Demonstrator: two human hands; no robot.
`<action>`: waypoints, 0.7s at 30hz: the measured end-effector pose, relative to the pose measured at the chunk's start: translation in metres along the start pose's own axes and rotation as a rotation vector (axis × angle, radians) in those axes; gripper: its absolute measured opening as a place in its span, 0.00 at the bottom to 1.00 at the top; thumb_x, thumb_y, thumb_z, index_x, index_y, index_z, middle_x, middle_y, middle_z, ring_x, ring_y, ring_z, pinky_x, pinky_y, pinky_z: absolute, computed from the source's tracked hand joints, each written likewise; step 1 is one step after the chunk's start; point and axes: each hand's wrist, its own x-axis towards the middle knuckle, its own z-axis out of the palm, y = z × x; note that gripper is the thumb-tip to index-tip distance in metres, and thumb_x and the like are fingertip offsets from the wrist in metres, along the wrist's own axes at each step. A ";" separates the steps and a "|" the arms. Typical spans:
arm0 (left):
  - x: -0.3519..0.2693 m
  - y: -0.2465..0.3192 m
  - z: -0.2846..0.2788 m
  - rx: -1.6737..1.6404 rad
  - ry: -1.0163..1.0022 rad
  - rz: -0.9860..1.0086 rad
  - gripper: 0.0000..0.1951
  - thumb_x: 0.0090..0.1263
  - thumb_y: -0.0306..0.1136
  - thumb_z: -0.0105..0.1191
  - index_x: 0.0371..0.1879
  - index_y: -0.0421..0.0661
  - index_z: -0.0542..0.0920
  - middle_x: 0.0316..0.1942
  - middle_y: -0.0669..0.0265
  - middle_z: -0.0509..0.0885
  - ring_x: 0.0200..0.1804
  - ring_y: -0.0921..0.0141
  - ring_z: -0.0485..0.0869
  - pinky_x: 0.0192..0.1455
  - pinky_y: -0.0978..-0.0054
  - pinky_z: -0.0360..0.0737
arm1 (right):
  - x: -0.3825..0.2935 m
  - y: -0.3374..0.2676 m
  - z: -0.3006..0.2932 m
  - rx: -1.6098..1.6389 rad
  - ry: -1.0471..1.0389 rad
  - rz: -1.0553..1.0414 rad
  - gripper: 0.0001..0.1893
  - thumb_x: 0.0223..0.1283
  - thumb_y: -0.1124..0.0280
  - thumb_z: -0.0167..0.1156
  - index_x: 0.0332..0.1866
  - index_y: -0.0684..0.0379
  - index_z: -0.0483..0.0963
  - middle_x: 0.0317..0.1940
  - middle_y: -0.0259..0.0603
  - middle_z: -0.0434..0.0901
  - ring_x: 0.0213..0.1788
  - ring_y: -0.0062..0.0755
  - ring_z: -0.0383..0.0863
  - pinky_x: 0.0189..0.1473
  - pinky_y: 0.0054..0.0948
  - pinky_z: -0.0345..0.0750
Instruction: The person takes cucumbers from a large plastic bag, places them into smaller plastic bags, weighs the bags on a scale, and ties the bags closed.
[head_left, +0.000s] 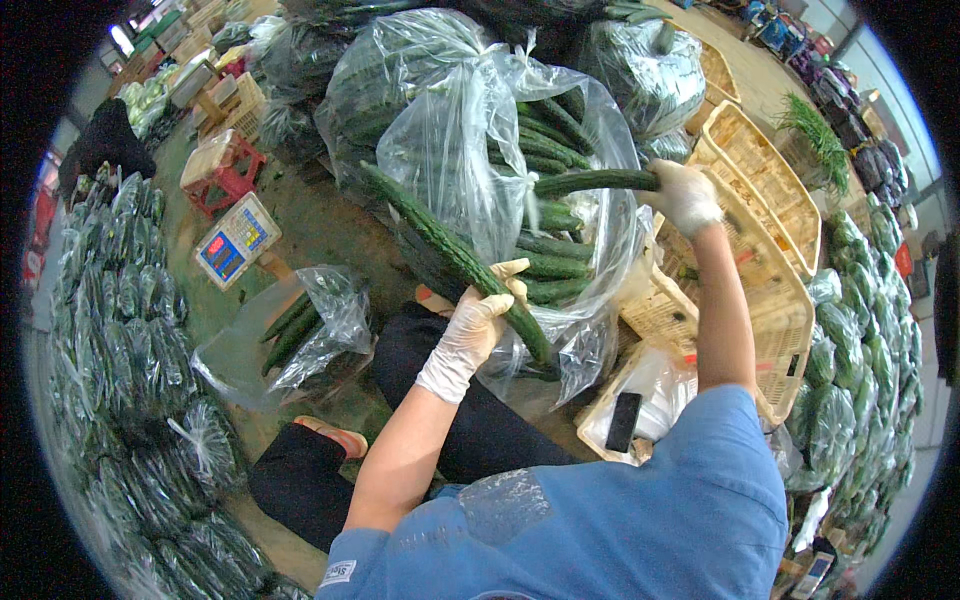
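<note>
My left hand (471, 330), in a whitish glove, grips a long dark green cucumber (442, 247) near its lower end. The cucumber slants up and to the left across the front of a large clear plastic bag (457, 127). My right hand (684, 193), gloved too, holds the right end of another cucumber (592, 182), whose left end lies at the bag's open mouth. Several more cucumbers (555, 266) are stacked inside this bag. A smaller clear bag (330, 315) with cucumbers in it rests on a digital scale at the left.
The scale's display (237, 240) stands beside a red stool (221, 172). Yellowish plastic crates (787, 330) are at my right, one low crate bearing a black phone (622, 422). Bagged cucumbers are piled at far left (142, 360) and far right (847, 345). My sandalled feet are below.
</note>
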 end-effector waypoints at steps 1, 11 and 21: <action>0.002 -0.002 0.003 0.003 0.006 0.014 0.20 0.60 0.26 0.55 0.53 0.37 0.75 0.33 0.68 0.79 0.38 0.72 0.78 0.49 0.70 0.77 | -0.026 0.001 -0.015 0.043 0.094 0.072 0.17 0.50 0.58 0.64 0.42 0.56 0.76 0.34 0.49 0.81 0.39 0.48 0.81 0.41 0.41 0.76; 0.012 -0.027 0.072 -0.291 -0.131 -0.032 0.31 0.64 0.24 0.52 0.68 0.49 0.60 0.61 0.65 0.72 0.60 0.67 0.73 0.65 0.67 0.69 | -0.174 -0.037 0.026 0.767 0.470 0.159 0.20 0.66 0.68 0.53 0.59 0.68 0.69 0.56 0.50 0.75 0.58 0.35 0.73 0.62 0.31 0.66; 0.007 0.014 0.082 0.041 -0.019 0.400 0.24 0.65 0.35 0.59 0.58 0.42 0.69 0.46 0.69 0.77 0.50 0.74 0.74 0.56 0.76 0.70 | -0.144 -0.144 0.029 0.923 0.132 -0.254 0.40 0.47 0.71 0.67 0.66 0.67 0.56 0.57 0.54 0.67 0.58 0.40 0.69 0.61 0.33 0.66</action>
